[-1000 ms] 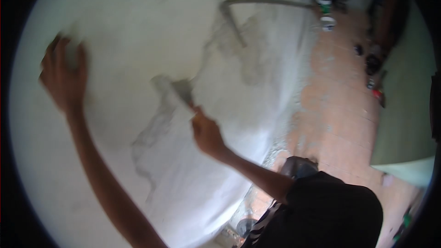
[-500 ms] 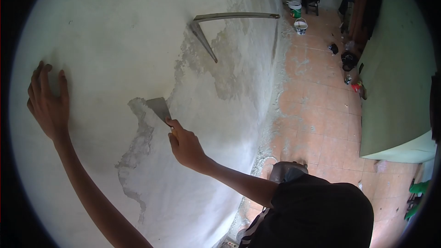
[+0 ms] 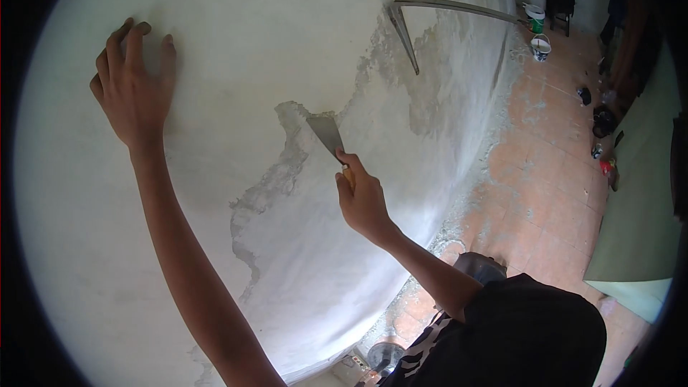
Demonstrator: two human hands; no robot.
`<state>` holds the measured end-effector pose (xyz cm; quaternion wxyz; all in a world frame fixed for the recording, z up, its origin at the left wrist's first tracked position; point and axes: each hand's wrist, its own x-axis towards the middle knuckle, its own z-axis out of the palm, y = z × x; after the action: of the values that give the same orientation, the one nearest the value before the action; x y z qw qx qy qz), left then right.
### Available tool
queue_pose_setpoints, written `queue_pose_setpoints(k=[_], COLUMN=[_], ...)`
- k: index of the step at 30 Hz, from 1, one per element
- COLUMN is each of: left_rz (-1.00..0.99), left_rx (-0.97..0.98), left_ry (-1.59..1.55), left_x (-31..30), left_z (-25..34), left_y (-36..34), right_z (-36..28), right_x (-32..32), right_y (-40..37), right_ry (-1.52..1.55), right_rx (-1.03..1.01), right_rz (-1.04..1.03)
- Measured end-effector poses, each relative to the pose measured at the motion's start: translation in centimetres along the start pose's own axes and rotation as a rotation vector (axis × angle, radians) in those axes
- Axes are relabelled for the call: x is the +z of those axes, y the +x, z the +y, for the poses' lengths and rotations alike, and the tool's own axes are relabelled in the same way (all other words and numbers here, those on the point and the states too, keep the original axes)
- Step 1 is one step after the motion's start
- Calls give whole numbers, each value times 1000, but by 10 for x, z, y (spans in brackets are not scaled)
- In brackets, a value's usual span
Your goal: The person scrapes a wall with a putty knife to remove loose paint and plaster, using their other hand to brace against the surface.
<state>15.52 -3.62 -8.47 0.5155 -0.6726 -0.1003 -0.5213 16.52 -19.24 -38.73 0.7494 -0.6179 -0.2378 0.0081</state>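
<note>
My right hand (image 3: 364,199) grips the wooden handle of a putty knife (image 3: 327,132). Its broad metal blade points up and left, with the edge against the wall (image 3: 236,86) at the top of a rough grey patch (image 3: 287,161) where the paint layer is gone. Fingers spread, my left hand (image 3: 136,86) rests on the whitish wall to the upper left and holds nothing. Higher up, a metal bracket (image 3: 410,36) with two arms sticks out from the wall, near another bare grey patch (image 3: 430,93).
Crumbled debris lines the foot of the wall along the tiled floor (image 3: 548,172). Two buckets, one a white bucket (image 3: 541,48), stand at the far end near a dark chair (image 3: 560,0). On the right is a pale green panel (image 3: 641,222), with several small items beside it.
The view has turned, so the wall, bracket and buckets appear farther right. The blade has shifted slightly along the patch's upper edge. My left hand stays on the wall.
</note>
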Motion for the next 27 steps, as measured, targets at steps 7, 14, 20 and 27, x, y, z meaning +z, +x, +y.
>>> queue_pose_setpoints(k=[7,14,20,27], left_rz=[-67,-72,30,12], left_rx=[-7,-12,20,1], left_ry=[17,39,-7,1], left_x=[-4,-6,-3,-4], left_z=[2,4,3,4], left_y=[2,4,0,2], right_z=[8,5,11,36], right_x=[3,0,5,-3], right_y=[2,0,0,-4], right_ry=[-17,-13,-8,15], right_rx=[49,0,18,-78], right_rz=[-43,-21,-11,91])
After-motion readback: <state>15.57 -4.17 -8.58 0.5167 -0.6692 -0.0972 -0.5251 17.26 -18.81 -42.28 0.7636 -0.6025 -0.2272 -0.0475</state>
